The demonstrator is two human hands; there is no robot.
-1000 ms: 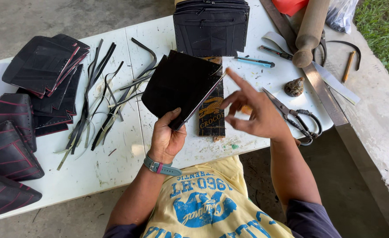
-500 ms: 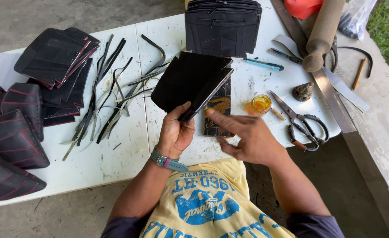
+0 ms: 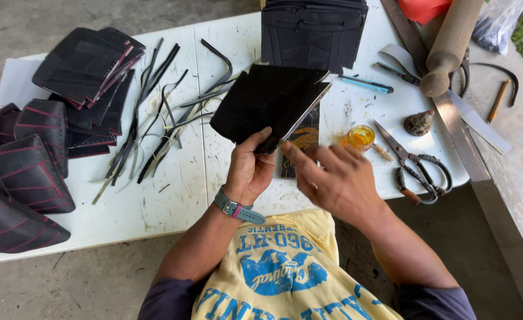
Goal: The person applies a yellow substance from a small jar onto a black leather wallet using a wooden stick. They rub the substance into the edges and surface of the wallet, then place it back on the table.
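My left hand (image 3: 248,168) grips the near corner of a flat black rubber piece (image 3: 267,102), folded double with a pale inner edge, and holds it up over the white table (image 3: 155,201). A teal watch is on that wrist. My right hand (image 3: 332,178) hovers just right of it with fingers spread, its index finger almost at the piece's near edge; it holds nothing. Under the piece lies a dark rectangular block (image 3: 303,142).
A small jar of yellow glue (image 3: 361,137) and scissors (image 3: 415,166) lie right of my hands. Black rubber strips (image 3: 155,118), stacked black panels (image 3: 83,65) and red-stitched pouches (image 3: 30,172) fill the left. A black bag (image 3: 312,32), a wooden roller (image 3: 451,44) and a metal ruler (image 3: 451,118) are behind.
My right hand has come back from the glue jar side toward the black piece and now hovers at its near edge. The left hand kept holding the piece.
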